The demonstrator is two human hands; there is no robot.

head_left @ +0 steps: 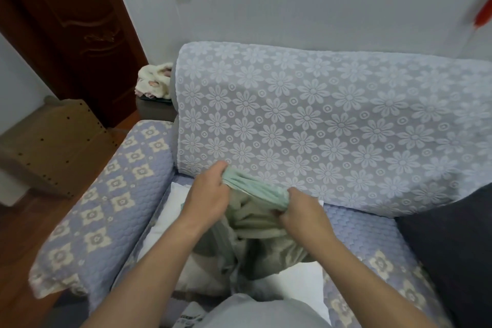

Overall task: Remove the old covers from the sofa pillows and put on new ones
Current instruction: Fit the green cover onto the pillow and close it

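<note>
Green pillow cover: bunched, stretched between left hand and right hand, each grip pinching its gathered edge; hangs over white pillow on sofa seat

Bare forearms, no sleeves; grey top.

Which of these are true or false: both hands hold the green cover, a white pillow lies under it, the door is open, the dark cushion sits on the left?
1. Both hands grip the green cover. True: the left hand and the right hand bunch its edge.
2. A white pillow lies on the seat beneath it. True.
3. The wooden door stands open. False: it looks closed.
4. The dark cushion sits on the left. False: it is on the right.
</note>
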